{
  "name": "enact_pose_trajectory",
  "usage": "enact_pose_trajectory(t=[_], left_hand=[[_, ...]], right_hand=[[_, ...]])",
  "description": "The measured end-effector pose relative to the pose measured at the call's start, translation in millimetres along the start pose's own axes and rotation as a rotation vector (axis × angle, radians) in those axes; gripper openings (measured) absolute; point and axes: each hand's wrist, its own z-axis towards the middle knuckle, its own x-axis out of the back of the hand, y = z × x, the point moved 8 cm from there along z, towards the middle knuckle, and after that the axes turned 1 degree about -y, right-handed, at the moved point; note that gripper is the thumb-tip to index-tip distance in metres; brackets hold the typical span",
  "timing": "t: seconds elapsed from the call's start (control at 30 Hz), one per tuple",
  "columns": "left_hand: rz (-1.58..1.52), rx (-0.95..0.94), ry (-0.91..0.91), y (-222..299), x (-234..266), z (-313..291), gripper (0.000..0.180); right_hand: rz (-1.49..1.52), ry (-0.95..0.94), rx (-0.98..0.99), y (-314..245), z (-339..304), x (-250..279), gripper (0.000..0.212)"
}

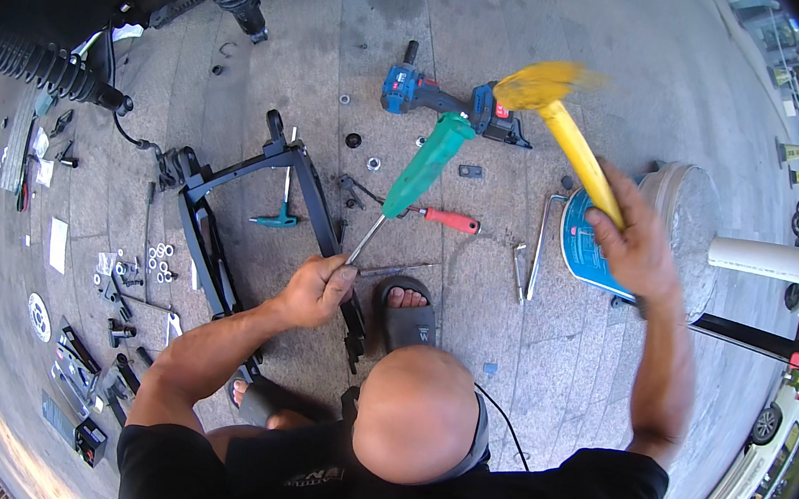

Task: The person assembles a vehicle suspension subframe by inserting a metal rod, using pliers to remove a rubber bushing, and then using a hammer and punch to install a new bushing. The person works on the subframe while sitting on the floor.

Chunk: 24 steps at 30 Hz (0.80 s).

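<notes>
My left hand (318, 291) is closed round the metal shaft of a screwdriver (427, 167), and its green handle points up and away. The tip is hidden by my fingers, close to one bar of a black metal frame (317, 200) on the ground. In my right hand (635, 242) is the yellow handle of a hammer (581, 157). The hammer's yellow head is raised beyond the screwdriver's butt end, apart from it in the picture and smeared by motion.
A blue cordless power tool (405, 89) lies farther off. Around the frame are a red-handled screwdriver (452, 220), a green T-handle wrench (274, 218) and several washers (160, 261). A blue-and-white bucket (590, 246) stands at right; black coil-spring shock absorbers (50, 70) reach in at upper left.
</notes>
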Motion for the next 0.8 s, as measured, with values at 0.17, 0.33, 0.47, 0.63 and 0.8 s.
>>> enact_pose_trajectory(t=[0.17,0.33,0.47,0.63,0.8], left_hand=[[-0.007,-0.017,0.024,-0.5,2.9,0.3,0.031],[0.033,0.096,-0.051,-18.8,-11.7,-9.8,0.032],[-0.028,0.114,0.032,-27.6,-10.1,-20.3,0.033],[0.019,0.040,0.037,-20.0,-5.4,-12.1,0.035],[0.044,0.000,0.046,-14.6,0.8,-13.8,0.028]], right_hand=[[0.044,0.289,-0.249,-23.7,39.6,60.2,0.054],[-0.282,-0.200,0.179,-63.6,36.1,10.8,0.055],[-0.068,0.047,-0.193,-25.7,51.1,39.6,0.054],[-0.310,-0.255,-0.001,-34.7,49.8,-2.4,0.057],[-0.192,-0.160,0.116,-33.6,54.4,-4.3,0.059]])
